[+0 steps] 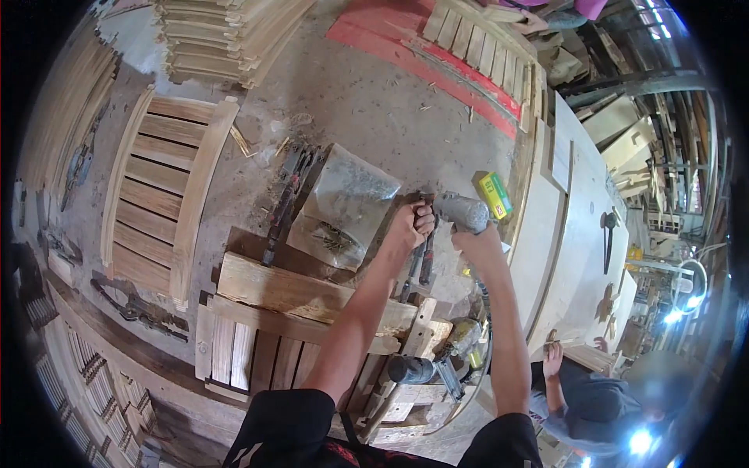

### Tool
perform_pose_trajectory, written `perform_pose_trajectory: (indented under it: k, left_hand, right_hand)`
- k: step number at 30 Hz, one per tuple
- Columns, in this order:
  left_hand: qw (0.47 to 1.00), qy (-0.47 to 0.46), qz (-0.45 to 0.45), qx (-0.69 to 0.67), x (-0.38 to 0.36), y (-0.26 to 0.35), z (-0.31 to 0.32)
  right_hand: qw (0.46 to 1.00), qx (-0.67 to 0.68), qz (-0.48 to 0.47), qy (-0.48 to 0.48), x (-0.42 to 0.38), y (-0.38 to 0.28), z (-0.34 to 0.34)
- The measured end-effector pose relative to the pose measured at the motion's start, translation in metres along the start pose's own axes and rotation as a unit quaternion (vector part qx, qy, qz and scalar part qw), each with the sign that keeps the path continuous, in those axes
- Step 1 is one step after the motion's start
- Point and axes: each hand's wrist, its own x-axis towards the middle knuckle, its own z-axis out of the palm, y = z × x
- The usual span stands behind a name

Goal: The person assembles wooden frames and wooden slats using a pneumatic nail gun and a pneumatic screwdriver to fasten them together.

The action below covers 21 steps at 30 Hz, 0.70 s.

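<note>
My right hand (474, 236) is closed around a grey cylindrical power tool (462, 210), which lies sideways over the workbench. Close by on the left, my left hand (413, 225) has its fingers curled at the tool's dark front end; what exactly they grip is too small to tell. Below my hands are dark-handled tools (427, 264). A clear plastic bag (351, 187) with small metal pieces lies left of my left hand. To the right of the power tool stands a green and yellow box (495, 193).
A slatted wooden panel (156, 187) lies at left, near stacked slats (211, 39). Wooden boards (273, 288) and a nail gun (437, 366) are nearer my body. A hammer (608, 242) rests at right. One co-worker (593, 398) is at lower right, another person's arm (546, 22) at top.
</note>
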Motion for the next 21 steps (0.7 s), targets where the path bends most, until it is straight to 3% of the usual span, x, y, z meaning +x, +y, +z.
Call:
perform_pose_trajectory:
  k: [4,7,11,14,17,21]
  left_hand:
    - [1.000,0.015,-0.018,0.018,0.001,0.003,0.002]
    - [0.999,0.010,-0.023,0.040,0.000,0.003,0.000]
    - [0.970,0.127,0.128,0.161,-0.049,-0.012,0.007]
    - [0.950,0.186,0.151,0.201,-0.104,-0.022,0.018]
    - [0.934,0.148,0.154,0.286,-0.128,-0.026,-0.024]
    - [0.904,0.164,0.196,0.343,-0.163,-0.040,-0.039]
  right_hand:
    - [0.999,0.043,-0.005,-0.017,-0.001,-0.013,-0.002]
    - [0.997,0.026,0.058,-0.039,0.011,-0.016,-0.010]
    - [0.996,0.028,0.056,-0.057,0.028,-0.010,-0.013]
    - [0.995,0.000,0.069,-0.069,0.027,-0.014,-0.013]
    - [0.996,0.000,0.076,-0.054,0.018,-0.027,-0.012]
    - [0.995,-0.012,0.080,-0.056,0.026,-0.021,-0.016]
